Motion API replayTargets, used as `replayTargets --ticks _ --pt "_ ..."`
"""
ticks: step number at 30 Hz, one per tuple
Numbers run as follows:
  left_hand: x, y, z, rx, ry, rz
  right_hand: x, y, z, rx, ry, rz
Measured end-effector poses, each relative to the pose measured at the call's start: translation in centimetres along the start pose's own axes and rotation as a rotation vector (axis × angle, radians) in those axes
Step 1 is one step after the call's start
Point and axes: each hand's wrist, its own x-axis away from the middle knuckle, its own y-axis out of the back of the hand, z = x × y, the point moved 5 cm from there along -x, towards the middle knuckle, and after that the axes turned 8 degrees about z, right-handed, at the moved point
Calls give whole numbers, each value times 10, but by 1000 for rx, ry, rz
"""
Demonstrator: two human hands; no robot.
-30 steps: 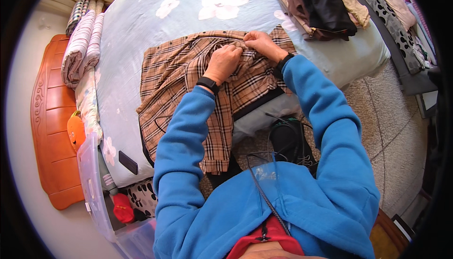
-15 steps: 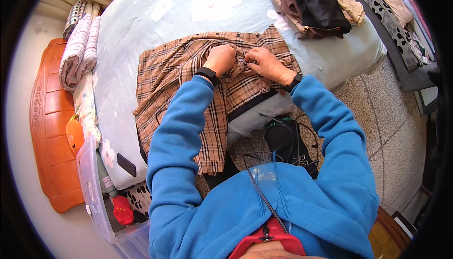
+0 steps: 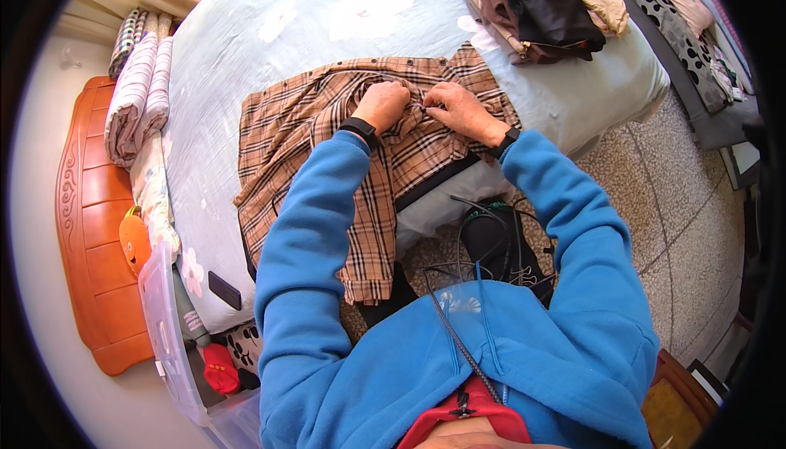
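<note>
A tan plaid shirt with dark and white checks lies spread over the near part of the bed, one sleeve hanging down its front edge. My left hand is closed on a gathered fold of the shirt near its upper middle. Just to the right, my right hand pinches the same bunched cloth between thumb and fingers. The fingertips of the two hands are a short gap apart. What exact part of the shirt they grip is partly hidden by the folds.
The bed has a pale blue floral sheet. Folded dark clothes are stacked at its far right. Rolled bedding stands by the orange headboard. A phone lies near the bed's left edge, beside a clear plastic bin. Cables hang before me.
My hands stay at the same fold of the shirt, with only slight finger movement. The whole view has shifted a little.
</note>
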Motion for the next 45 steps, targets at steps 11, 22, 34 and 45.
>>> replayTargets --ticks 11,22,34,45 --pt "-5 60 15 193 114 -167 2 6 4 -85 4 -40" --pt "-22 61 39 584 112 -185 -7 29 6 -195 -192 -195" --pt "82 58 79 840 516 -556 -63 5 -26 -93 -230 -117" --pt "158 -19 96 1103 714 -456 -60 10 -8 89 -157 -72"
